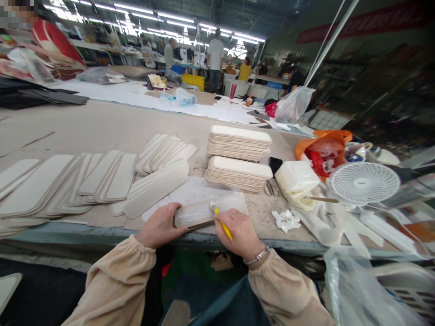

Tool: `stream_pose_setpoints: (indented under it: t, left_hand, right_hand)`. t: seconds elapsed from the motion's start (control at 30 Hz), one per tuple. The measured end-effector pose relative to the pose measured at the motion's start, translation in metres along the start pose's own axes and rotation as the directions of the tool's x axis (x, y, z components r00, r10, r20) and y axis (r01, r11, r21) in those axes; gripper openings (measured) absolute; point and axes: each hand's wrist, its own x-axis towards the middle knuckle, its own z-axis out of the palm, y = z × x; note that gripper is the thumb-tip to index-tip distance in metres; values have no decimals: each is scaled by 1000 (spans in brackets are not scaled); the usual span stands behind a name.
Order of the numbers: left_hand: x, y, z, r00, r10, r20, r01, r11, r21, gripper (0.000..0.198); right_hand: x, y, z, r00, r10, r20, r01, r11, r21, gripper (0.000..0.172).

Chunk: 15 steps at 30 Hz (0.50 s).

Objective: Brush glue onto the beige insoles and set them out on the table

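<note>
My left hand [161,225] grips the left end of a flat, rounded panel [195,213], thumb along its near edge. The panel's upper face looks wet and streaky. In my right hand [239,231] is a yellow-handled brush [224,225], its pale tip touching the panel. A white sheet [183,192] lies beneath the panel. Behind it stand two neat stacks of cream panels, the nearer stack [238,174] and the farther stack [239,142]. To the left, more cream panels [105,176] are fanned out in overlapping rows.
On the right are scissors [271,189], crumpled tissue [286,220], a white plastic container [299,176] with a flat stick [321,199], a black phone-like object [275,163], a white fan [365,181] and an orange bag [322,147]. Several people stand in the background.
</note>
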Motion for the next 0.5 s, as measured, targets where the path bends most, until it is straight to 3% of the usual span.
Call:
stream_pose_setpoints:
  t: [0.1, 0.2, 0.27, 0.4, 0.5]
  left_hand:
    - [-1, 1, -1, 1000, -6, -13, 6, 1000, -8, 60]
    - [-1, 4, -3, 1000, -15, -13, 15, 1000, 4, 59]
    - [-1, 5, -4, 1000, -22, 0, 22, 1000, 15, 59]
    - [0, 5, -4, 1000, -20, 7, 20, 999, 25, 60]
    - [0, 3, -3, 1000, -3, -5, 4, 1000, 17, 60]
  right_hand:
    - [-3, 10, -7, 997, 10, -81, -2, 995, 102, 19]
    - [-9, 38, -16, 965, 116, -234, -122, 993, -8, 19]
    - [-12, 50, -17, 948, 164, -272, -200, 973, -113, 19]
    - [-9, 34, -6, 979, 142, -149, -171, 964, -206, 20]
    - [-3, 9, 3, 999, 18, -45, -21, 998, -67, 19]
